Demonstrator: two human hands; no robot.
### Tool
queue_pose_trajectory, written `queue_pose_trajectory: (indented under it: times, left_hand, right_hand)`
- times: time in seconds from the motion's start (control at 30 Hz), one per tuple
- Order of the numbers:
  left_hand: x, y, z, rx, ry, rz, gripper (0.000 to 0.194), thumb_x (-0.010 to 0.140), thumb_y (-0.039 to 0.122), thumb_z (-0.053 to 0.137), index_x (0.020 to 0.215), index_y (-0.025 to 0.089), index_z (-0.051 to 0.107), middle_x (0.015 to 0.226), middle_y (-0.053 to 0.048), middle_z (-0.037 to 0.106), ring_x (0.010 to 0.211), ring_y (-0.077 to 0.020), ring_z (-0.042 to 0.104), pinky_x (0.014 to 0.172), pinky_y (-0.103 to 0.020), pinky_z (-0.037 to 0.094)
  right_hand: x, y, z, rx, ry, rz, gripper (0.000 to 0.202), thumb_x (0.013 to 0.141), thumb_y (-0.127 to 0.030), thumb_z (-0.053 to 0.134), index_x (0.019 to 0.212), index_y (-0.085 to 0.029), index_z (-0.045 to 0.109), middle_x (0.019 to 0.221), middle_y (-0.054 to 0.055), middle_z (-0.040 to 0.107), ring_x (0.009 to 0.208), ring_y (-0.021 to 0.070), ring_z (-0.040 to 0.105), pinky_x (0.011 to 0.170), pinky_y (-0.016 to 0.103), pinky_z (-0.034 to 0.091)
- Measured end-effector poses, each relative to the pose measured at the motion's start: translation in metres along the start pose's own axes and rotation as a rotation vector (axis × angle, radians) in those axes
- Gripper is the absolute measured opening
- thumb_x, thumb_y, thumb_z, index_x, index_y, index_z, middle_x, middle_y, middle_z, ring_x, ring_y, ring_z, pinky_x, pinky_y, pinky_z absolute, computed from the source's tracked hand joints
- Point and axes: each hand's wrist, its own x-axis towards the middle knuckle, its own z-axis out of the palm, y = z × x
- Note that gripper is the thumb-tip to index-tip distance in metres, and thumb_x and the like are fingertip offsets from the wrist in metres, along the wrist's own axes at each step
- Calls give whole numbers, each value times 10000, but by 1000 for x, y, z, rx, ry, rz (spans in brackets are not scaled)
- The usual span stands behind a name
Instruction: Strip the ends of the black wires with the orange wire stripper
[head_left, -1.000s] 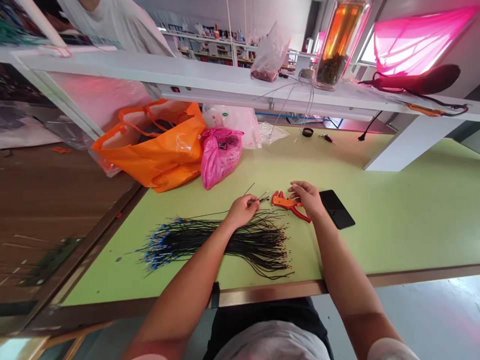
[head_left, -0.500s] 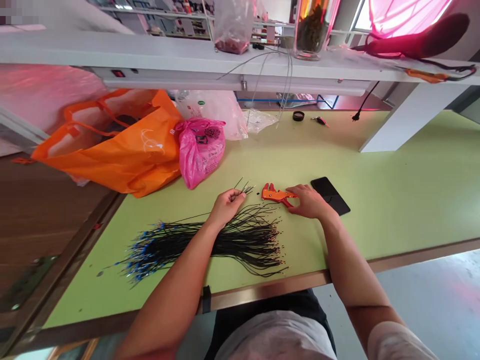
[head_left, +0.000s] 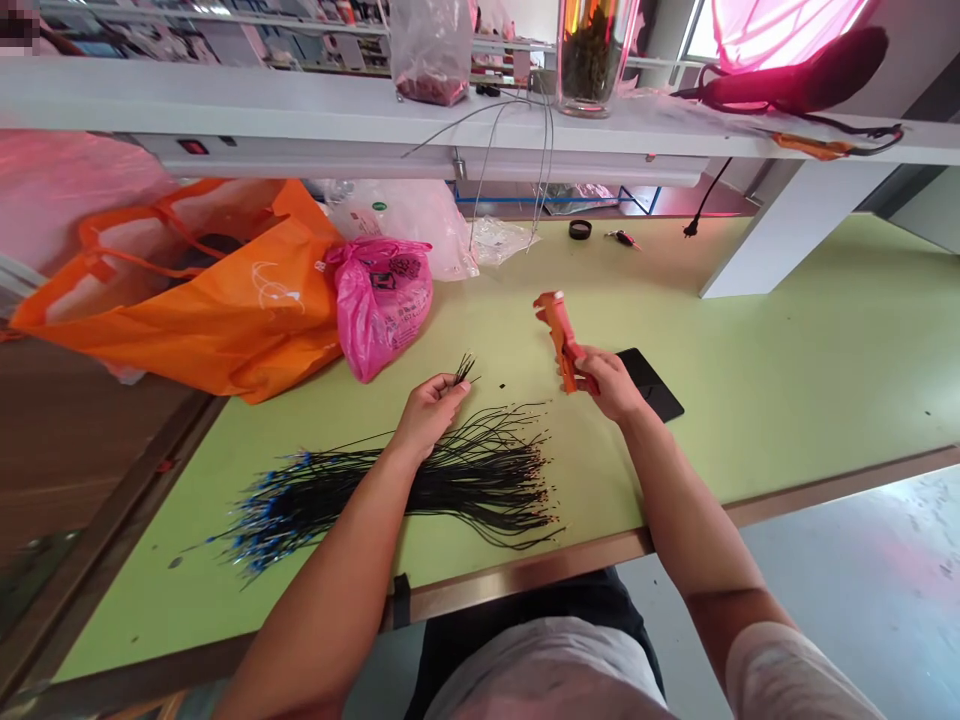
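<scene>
My left hand [head_left: 429, 412] is closed around a few thin black wires [head_left: 465, 370], whose ends poke up past the thumb. Under and beside that forearm lies a wide bundle of black wires [head_left: 480, 480] on the green tabletop, with blue ends [head_left: 262, 520] at the left and bare copper-coloured tips at the right. Gripped in my right hand [head_left: 609, 384] is an orange-and-red wire stripper [head_left: 561, 340], raised off the table with its jaws pointing up and away. A tiny dark scrap [head_left: 502, 386] lies between the hands.
A black phone [head_left: 654, 384] lies just right of my right hand. At the left stand an orange tote bag [head_left: 255, 310] and a pink plastic bag [head_left: 384, 310]. A white shelf [head_left: 300, 115] spans the back, its support [head_left: 772, 230] coming down at the right.
My right hand has picked up the wire stripper from the table, its jaws swinging upward. My left hand still holds the wires, now turned more upright. The whole view has shifted slightly.
</scene>
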Motion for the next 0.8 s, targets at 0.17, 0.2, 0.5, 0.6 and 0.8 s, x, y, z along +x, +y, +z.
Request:
queue_pose_trajectory:
  times: [0.17,0.2,0.5,0.6,0.8]
  left_hand:
    - [0,6,-3,-38,-34,17,406,644,455,849,785,190,574,575,89,465,450,-49,390,423,-182,277]
    - [0,7,-4,-35,-39,23,396,649,447,844,781,189,574,598,75,497,457,-51,407,426,-186,291]
    - [-6,26,-10,-85,18,46,378,644,435,846,795,186,605,562,95,394,451,-44,305,437,-187,196]
    - [-8,31,-12,-132,0,77,381,647,443,850,774,189,596,570,95,374,453,-40,281,445,-198,196]
    - [-13,38,-12,-164,-33,107,357,663,436,842,790,188,620,570,88,377,457,-47,280,461,-213,196]
  right_hand:
    - [-9,-16,15,548,-255,129,432,739,-393,573,1101,-187,687,1033,132,785,969,282,717,799,440,608]
    - [-12,-16,18,565,-299,162,425,736,-362,587,1113,-187,678,1034,131,789,954,276,725,799,439,611]
    - [-29,-6,50,495,-563,252,492,758,-282,851,1198,-217,641,1064,76,800,945,242,785,809,375,634]
    - [-32,-5,55,489,-622,300,540,787,-308,850,1263,-208,618,1047,79,803,944,240,801,829,372,639]
    - [-34,-5,60,445,-618,292,520,786,-308,853,1229,-191,610,986,73,795,915,250,809,764,340,642]
